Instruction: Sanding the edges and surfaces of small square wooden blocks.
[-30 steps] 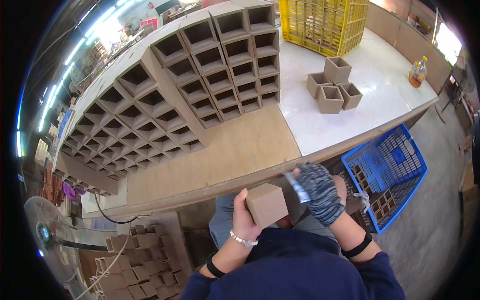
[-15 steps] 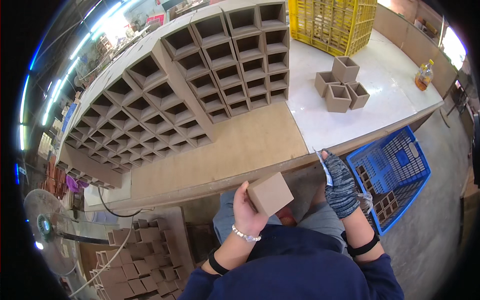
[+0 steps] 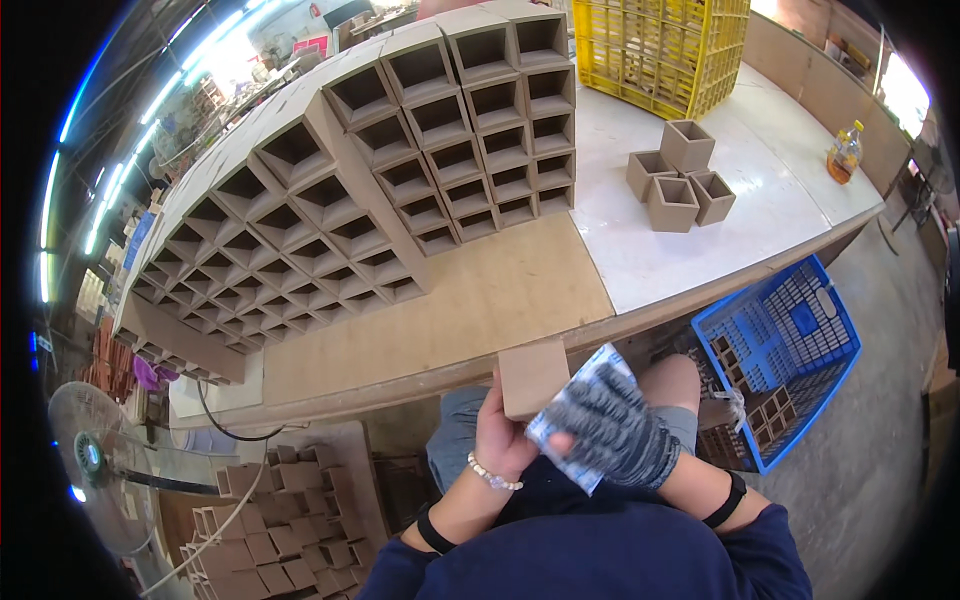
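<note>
My left hand (image 3: pixel 503 440), bare with a bead bracelet at the wrist, grips a square brown pot (image 3: pixel 533 378) by its side, in front of my lap. A fingerless grey knitted glove covers my right hand (image 3: pixel 618 430), which presses a thin blue-and-white printed sheet (image 3: pixel 583 395) against the pot's right side. What the sheet is made of does not show. Beyond my hands, a small group of open square pots (image 3: pixel 686 147) stands on the white part of the table. Larger stacks of the same pots (image 3: pixel 468 105) rise at the far left, hollow sides facing me.
A yellow plastic crate (image 3: pixel 655 50) stands at the table's back, and a bottle of amber liquid (image 3: pixel 845 152) near its right end. Below on the right is a blue crate (image 3: pixel 800 375) holding pots. More pots (image 3: pixel 290 520) lie lower left, beside a fan (image 3: pixel 100 455).
My right hand has swung left from beside the blue crate and brought the sheet onto the pot. The pot in my left hand has turned and moved slightly.
</note>
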`<state>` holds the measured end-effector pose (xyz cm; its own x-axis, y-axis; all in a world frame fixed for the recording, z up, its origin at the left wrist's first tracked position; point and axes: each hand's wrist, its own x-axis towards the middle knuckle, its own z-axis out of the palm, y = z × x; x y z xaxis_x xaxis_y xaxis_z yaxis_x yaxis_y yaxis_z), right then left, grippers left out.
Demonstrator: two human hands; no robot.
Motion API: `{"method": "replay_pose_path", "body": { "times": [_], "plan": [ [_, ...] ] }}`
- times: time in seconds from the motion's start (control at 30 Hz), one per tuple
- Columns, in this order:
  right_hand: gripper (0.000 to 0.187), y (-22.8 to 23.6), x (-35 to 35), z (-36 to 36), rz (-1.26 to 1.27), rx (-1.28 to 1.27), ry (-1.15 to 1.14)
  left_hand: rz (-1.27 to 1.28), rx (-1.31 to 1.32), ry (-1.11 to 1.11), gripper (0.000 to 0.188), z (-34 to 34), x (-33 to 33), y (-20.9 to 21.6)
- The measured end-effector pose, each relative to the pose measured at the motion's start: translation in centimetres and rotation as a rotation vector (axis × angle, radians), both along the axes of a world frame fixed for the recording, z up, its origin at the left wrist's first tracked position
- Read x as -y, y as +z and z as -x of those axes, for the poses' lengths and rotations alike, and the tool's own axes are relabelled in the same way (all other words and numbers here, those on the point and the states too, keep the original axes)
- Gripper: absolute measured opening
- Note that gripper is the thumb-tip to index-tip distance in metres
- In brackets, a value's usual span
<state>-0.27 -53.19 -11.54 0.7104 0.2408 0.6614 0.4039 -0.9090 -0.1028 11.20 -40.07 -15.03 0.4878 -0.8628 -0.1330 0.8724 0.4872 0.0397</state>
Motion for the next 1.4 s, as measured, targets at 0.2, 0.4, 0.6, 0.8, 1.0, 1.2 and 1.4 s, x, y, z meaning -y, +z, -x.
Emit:
{"method": "replay_pose_path", "body": {
  "times": [0.2, 0.4, 0.6, 0.8, 1.0, 1.2, 1.4],
  "plan": [
    [0.032, 1.2, 4.4, -2.3, 0.023, 0.016, 0.107, 0.115, 0.134, -0.255, 0.042, 1.1, 0.4, -0.3],
    [0.034, -0.1, 7.8, -2.7, 0.104, -0.022, -0.424, -0.095, 0.201, -0.302, 0.047, 1.8, -0.3, 2.1],
    [0.036, 1.7, 1.9, -0.8, -0.129, 0.003, 0.049, -0.183, 0.287, -0.099, 0.04, 0.7, 0.2, 0.5],
    [0.058, -1.8, 5.7, -0.1, -0.495, -0.149, -0.466, -0.105, 0.745, -0.055, 0.043, 0.3, -0.9, 1.9],
    [0.047, 3.7, 1.3, -0.6, -0.047, -0.078, -0.012, -0.2, 0.901, 0.091, 0.045, -0.2, -0.9, 0.9],
    [0.036, 1.6, 4.5, -2.2, -0.301, -0.384, -0.486, -0.181, 0.925, 0.208, 0.043, -0.1, -1.2, 2.0],
    [0.036, 2.1, 2.0, -2.4, -0.206, -0.033, -0.024, -0.189, 0.926, 0.12, 0.042, 0.0, -1.2, 1.7]
  ]
}}
